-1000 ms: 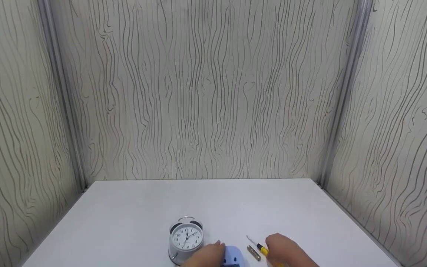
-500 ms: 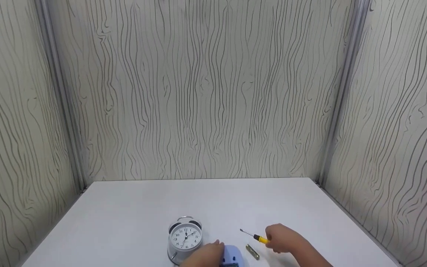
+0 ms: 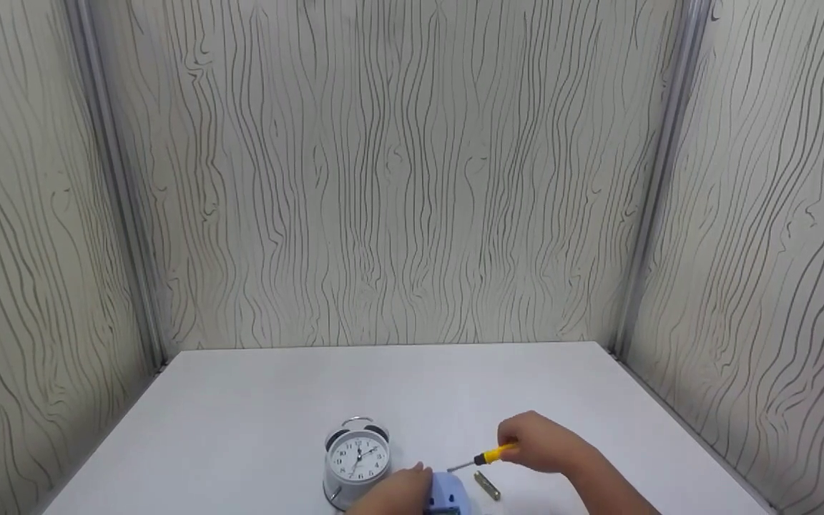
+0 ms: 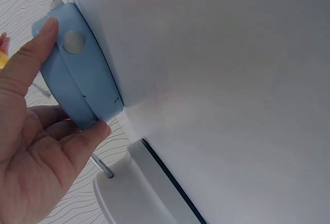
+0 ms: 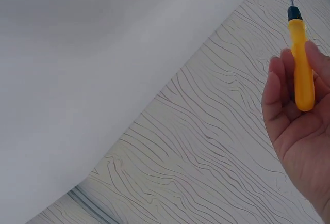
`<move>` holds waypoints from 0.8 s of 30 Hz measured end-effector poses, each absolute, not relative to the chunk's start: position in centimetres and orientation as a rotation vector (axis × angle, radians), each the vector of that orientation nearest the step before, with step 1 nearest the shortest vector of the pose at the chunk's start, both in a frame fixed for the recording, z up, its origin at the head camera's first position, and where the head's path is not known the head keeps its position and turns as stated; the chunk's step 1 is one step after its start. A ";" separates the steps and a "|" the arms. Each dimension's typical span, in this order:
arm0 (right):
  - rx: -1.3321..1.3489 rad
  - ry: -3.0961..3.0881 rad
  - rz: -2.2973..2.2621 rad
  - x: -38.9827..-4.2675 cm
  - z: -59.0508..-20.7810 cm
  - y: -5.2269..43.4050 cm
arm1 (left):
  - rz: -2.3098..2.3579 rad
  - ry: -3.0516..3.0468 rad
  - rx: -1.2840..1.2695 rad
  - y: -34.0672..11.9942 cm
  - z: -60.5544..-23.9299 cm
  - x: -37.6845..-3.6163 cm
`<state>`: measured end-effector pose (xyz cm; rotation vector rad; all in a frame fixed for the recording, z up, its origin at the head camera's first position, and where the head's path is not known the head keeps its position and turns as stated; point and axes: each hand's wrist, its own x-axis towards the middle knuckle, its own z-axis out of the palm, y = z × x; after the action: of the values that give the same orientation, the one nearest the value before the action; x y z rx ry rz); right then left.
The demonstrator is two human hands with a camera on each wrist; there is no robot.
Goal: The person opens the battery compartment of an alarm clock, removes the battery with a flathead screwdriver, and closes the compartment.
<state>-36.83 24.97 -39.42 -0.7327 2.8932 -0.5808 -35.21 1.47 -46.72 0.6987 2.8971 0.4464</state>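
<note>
A light blue plastic device point(image 3: 446, 489) stands on the table at the bottom of the head view, its lower part cut off. My left hand point(image 3: 396, 491) grips it from the left; in the left wrist view the thumb lies near a round pale knob point(image 4: 73, 42) and the fingers curl under the other end. My right hand point(image 3: 539, 442) holds a screwdriver point(image 3: 492, 455) by its yellow handle, thumb against the fingers in the right wrist view. Its metal tip overlaps the device's upper edge in the head view. A small gold-green battery point(image 3: 487, 486) lies right of the device.
A white twin-bell alarm clock point(image 3: 359, 461) stands close to the left of my left hand. The white table point(image 3: 276, 400) is walled by wood-grain panels point(image 3: 398, 179) at the back and both sides.
My right hand has lifted the screwdriver from beside the battery and swung its tip left and down to the blue device. The left hand keeps its grip.
</note>
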 end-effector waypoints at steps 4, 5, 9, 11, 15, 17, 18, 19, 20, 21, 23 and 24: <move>-0.833 2.875 -0.592 -36.5 -38.5 24.6 | 0.437 2.903 0.699 1.5 -46.6 -35.2; -0.853 2.875 -0.585 -36.5 -38.3 24.5 | 0.436 2.904 0.693 1.5 -46.5 -35.2; -0.937 2.886 -0.519 -36.2 -37.6 24.1 | 0.443 2.901 0.663 1.5 -46.5 -35.2; -0.974 2.885 -0.492 -36.1 -37.3 23.9 | 0.442 2.900 0.652 1.6 -46.5 -35.2; -1.002 2.868 -0.445 -36.1 -36.7 23.4 | 0.439 2.900 0.634 1.6 -46.6 -35.1; -0.980 2.858 -0.431 -36.0 -36.6 23.1 | 0.429 2.905 0.635 1.6 -46.6 -35.1; -0.971 2.850 -0.426 -36.0 -36.5 23.0 | 0.425 2.907 0.641 1.6 -46.6 -35.1; -0.957 2.842 -0.425 -36.0 -36.4 22.8 | 0.426 2.906 0.641 1.6 -46.6 -35.1; -0.949 2.834 -0.427 -36.0 -36.4 22.6 | 0.427 2.902 0.636 1.6 -46.6 -35.1; -0.937 2.825 -0.430 -35.9 -36.3 22.5 | 0.427 2.900 0.637 1.6 -46.6 -35.1; -0.913 2.814 -0.434 -35.8 -36.2 22.1 | 0.442 2.897 0.637 1.6 -46.6 -35.2; -0.896 2.809 -0.435 -35.7 -36.1 22.0 | 0.447 2.895 0.638 1.6 -46.7 -35.2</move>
<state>-35.70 21.96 -36.07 -0.8962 2.8086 -0.4354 -35.17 1.59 -46.65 0.6380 2.8951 0.4471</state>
